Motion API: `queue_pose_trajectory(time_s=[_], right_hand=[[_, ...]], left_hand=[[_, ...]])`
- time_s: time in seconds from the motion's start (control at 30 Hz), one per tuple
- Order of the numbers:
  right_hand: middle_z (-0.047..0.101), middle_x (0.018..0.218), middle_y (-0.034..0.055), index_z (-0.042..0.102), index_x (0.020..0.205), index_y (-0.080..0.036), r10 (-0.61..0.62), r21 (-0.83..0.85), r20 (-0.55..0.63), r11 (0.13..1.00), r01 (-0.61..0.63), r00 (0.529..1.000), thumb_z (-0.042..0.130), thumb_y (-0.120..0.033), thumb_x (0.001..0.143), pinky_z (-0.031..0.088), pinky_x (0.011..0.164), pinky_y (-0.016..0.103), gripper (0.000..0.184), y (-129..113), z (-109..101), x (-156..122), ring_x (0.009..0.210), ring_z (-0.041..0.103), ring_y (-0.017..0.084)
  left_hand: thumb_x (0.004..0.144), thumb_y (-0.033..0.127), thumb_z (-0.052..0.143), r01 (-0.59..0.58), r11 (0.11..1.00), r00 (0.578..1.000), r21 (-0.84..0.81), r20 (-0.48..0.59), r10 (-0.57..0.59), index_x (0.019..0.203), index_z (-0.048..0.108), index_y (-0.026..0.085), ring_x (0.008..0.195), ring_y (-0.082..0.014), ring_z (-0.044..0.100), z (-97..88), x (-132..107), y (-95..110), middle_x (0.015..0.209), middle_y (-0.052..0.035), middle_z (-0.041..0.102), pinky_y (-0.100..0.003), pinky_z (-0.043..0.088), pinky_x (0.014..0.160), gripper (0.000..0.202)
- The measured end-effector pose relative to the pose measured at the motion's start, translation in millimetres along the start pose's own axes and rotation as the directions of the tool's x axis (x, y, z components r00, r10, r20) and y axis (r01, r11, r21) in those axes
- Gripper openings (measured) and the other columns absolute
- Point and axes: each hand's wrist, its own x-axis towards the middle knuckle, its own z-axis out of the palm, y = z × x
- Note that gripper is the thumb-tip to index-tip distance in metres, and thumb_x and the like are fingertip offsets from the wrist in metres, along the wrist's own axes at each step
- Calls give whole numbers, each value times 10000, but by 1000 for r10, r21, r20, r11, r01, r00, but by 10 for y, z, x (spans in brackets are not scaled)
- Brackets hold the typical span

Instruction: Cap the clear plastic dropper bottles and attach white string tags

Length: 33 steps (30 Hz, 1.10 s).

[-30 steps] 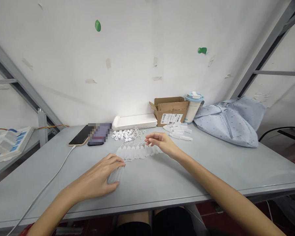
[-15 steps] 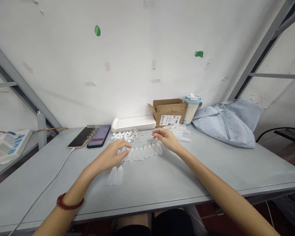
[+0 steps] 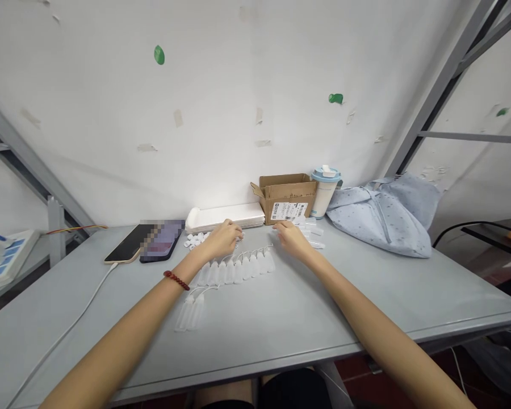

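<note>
My left hand (image 3: 225, 238) reaches over the pile of small white caps (image 3: 196, 241) and white cords (image 3: 241, 238), its fingers curled down. What they hold, if anything, is hidden. My right hand (image 3: 290, 237) is left of the loose clear plastic tubes (image 3: 313, 230), fingers drawn together; I cannot make out anything in them. Below both hands lies a row of small translucent bottles (image 3: 237, 271) with cords at their necks. Two more corded bottles (image 3: 191, 311) lie nearer me on the left.
White flat packs (image 3: 225, 216) lie against the wall, beside an open cardboard box (image 3: 287, 199) and a lidded cup (image 3: 323, 193). A pale blue cloth bag (image 3: 383, 218) is on the right. Two phones (image 3: 130, 243) lie on the left, one with a white cable (image 3: 74, 324).
My left hand has moved forward and right, from the row of bottles to the caps and cords. My right hand's fingers have drawn in near the loose tubes. The view has shifted slightly.
</note>
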Motion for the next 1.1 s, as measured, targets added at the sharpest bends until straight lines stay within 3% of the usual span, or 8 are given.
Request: queue_pose_trajectory(time_s=[0.13,0.3,0.57,0.83,1.1], right_hand=[[566,1163,147,563,1127,-95,15,-61,42,998,-12,999,441,-19,809,379,856,333,349,17,1,2,1077,489,253],[559,1167,140,552,1148,-100,35,-116,70,993,-27,997,442,-36,820,367,848,322,352,30,13,4,1073,482,252],[545,1177,148,550,1169,-123,56,-181,90,983,-39,994,419,-61,843,367,825,337,357,23,40,-3,1085,459,261],[440,1306,176,518,1224,-120,114,-236,75,967,-94,991,389,-100,864,347,891,382,383,30,40,-13,1165,396,305],[432,1321,178,545,1190,-119,141,-268,128,958,-103,982,363,-123,877,346,885,394,362,8,47,-32,1148,435,303]], left_hand=[[630,-11,428,-16,1000,999,27,50,15,821,697,171,959,-267,486,31,54,-28,989,-78,671,-385,448,781,377],[684,-23,398,16,998,999,54,35,-18,975,669,161,983,-263,462,12,30,-64,1055,-89,639,-379,437,788,437],[744,17,387,94,991,979,91,-192,-75,1159,559,161,1064,-263,414,-92,-137,-75,1207,-76,547,-410,418,874,471],[759,37,378,248,956,913,157,-369,-176,1298,423,149,1165,-296,347,-134,-428,18,1349,-72,449,-433,371,912,553],[774,88,381,325,922,924,211,-279,-262,1344,376,141,1212,-340,300,-75,-534,25,1392,-105,398,-503,326,912,573]])
